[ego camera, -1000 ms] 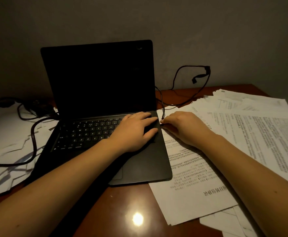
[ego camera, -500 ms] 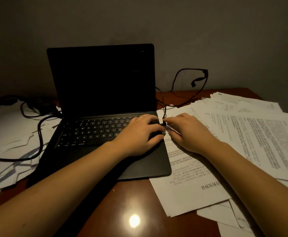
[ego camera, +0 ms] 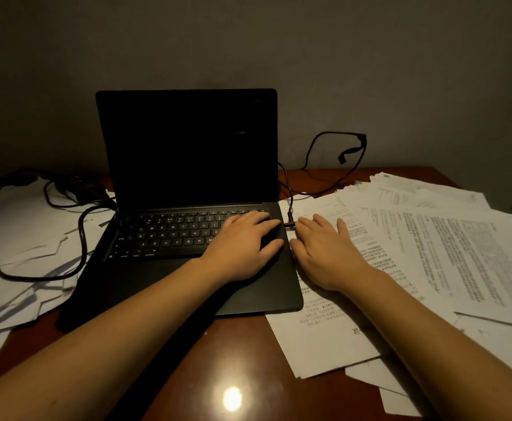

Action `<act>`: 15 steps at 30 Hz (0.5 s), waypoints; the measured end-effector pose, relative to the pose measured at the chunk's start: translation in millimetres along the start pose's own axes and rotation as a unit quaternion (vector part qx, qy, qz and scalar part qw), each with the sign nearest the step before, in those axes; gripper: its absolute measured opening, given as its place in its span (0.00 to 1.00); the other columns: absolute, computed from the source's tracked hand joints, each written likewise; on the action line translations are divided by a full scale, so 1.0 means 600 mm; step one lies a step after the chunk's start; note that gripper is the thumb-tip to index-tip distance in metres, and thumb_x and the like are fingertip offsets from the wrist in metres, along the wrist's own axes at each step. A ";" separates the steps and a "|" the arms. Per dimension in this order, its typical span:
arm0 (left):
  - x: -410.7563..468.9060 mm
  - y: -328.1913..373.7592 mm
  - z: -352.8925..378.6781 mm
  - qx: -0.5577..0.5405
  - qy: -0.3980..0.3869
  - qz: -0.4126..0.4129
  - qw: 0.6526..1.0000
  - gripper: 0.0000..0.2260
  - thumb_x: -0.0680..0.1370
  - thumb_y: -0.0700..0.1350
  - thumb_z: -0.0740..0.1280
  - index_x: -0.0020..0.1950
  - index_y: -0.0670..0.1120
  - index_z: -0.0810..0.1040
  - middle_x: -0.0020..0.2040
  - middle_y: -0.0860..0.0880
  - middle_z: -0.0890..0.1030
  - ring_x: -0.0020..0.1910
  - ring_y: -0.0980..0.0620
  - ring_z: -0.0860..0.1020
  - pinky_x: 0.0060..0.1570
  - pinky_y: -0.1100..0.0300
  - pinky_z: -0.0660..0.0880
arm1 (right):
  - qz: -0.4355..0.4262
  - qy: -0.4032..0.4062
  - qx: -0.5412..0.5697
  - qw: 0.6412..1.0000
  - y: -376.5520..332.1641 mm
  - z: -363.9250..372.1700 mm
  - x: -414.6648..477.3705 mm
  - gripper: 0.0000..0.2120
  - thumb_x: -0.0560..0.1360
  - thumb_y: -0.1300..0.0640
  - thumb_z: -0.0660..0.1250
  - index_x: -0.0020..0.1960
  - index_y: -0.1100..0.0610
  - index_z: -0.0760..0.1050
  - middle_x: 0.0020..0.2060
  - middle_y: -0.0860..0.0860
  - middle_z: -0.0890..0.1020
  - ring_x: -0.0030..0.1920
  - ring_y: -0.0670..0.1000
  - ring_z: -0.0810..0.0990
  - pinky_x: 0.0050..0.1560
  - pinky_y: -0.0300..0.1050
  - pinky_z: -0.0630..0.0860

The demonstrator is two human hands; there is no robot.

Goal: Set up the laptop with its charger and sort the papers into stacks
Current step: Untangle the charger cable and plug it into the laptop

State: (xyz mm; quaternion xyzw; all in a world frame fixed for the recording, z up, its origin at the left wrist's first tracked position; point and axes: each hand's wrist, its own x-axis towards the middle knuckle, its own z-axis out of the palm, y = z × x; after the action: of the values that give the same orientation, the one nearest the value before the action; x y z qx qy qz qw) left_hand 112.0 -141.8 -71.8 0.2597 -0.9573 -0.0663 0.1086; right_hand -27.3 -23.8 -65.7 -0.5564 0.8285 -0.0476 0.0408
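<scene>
At the right edge of the laptop (ego camera: pixel 187 177), near 3 o'clock from its keyboard, the small charger plug (ego camera: pixel 290 223) now sits against the side of the machine. Half a second ago the right hand (ego camera: pixel 327 253) was pinching this plug and pushing it there. Now it has let go, so the plug looks seated, although the port itself is too dark to confirm. The thin charger cable (ego camera: pixel 291 202) rises from the plug and loops toward 1 o'clock by the wall.

I judge that the charger part of the task is nearly done or done. The screen is black, so nothing shows that power arrives.

The right hand lies palm down on the papers just beside the laptop edge. Its fingers (ego camera: pixel 306 223) are straight, a little spread, and hold nothing; the tips are close to the plug. The left hand (ego camera: pixel 245 241) rests flat on the right part of the keyboard and palm rest, fingers (ego camera: pixel 257 218) open and relaxed, as if it steadies the laptop. Both forearms come in from 6 o'clock.

The laptop stands open in the middle of the brown table (ego camera: pixel 187 375). Printed papers (ego camera: pixel 446 238) lie spread and overlapping at 3 o'clock, and more loose sheets (ego camera: pixel 20 232) lie at 9 o'clock under a thick black cord (ego camera: pixel 82 238). No neat stack is visible, so the sorting is not yet done.
</scene>
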 end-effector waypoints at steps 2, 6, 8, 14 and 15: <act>0.000 0.001 -0.001 0.000 -0.002 -0.001 1.000 0.25 0.84 0.60 0.55 0.80 0.55 0.63 0.79 0.52 0.62 0.78 0.53 0.58 0.76 0.53 0.50 | -0.001 0.004 -0.001 1.000 0.003 0.003 -0.002 0.27 0.84 0.44 0.44 0.80 0.53 0.54 0.80 0.50 0.56 0.80 0.53 0.50 0.77 0.64 0.43; -0.001 0.000 0.001 -0.003 -0.004 -0.006 1.000 0.25 0.84 0.60 0.55 0.80 0.55 0.63 0.80 0.52 0.62 0.78 0.52 0.58 0.77 0.53 0.50 | 0.004 0.001 -0.006 1.000 0.001 0.009 -0.002 0.28 0.84 0.43 0.43 0.81 0.53 0.52 0.80 0.49 0.55 0.80 0.54 0.49 0.77 0.65 0.43; -0.002 0.000 0.001 -0.004 -0.004 -0.005 1.000 0.24 0.84 0.60 0.55 0.80 0.55 0.63 0.80 0.52 0.62 0.78 0.52 0.57 0.77 0.52 0.50 | 0.009 -0.006 -0.009 1.000 -0.001 0.007 0.000 0.28 0.84 0.42 0.43 0.81 0.52 0.51 0.80 0.49 0.54 0.80 0.54 0.48 0.77 0.65 0.42; -0.009 -0.007 0.002 -0.003 -0.012 -0.018 1.000 0.24 0.84 0.61 0.53 0.80 0.58 0.61 0.81 0.51 0.60 0.80 0.51 0.53 0.78 0.49 0.48 | 0.027 0.002 -0.056 0.998 -0.006 -0.002 -0.005 0.30 0.82 0.37 0.41 0.79 0.49 0.56 0.79 0.49 0.59 0.80 0.56 0.50 0.76 0.68 0.44; -0.013 -0.009 0.001 -0.004 -0.020 -0.026 0.999 0.24 0.84 0.61 0.52 0.80 0.59 0.60 0.81 0.51 0.58 0.81 0.50 0.52 0.78 0.47 0.47 | 0.033 0.006 -0.063 0.997 -0.009 -0.006 -0.007 0.30 0.82 0.36 0.41 0.78 0.49 0.58 0.78 0.50 0.61 0.80 0.56 0.51 0.76 0.68 0.45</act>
State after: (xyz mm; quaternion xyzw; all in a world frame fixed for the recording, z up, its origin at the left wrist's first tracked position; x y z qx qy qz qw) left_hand 121.2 -142.4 -74.8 0.2825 -0.9519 -0.0786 0.0887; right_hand -21.5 -22.0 -61.7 -0.5299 0.8481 0.0024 0.0024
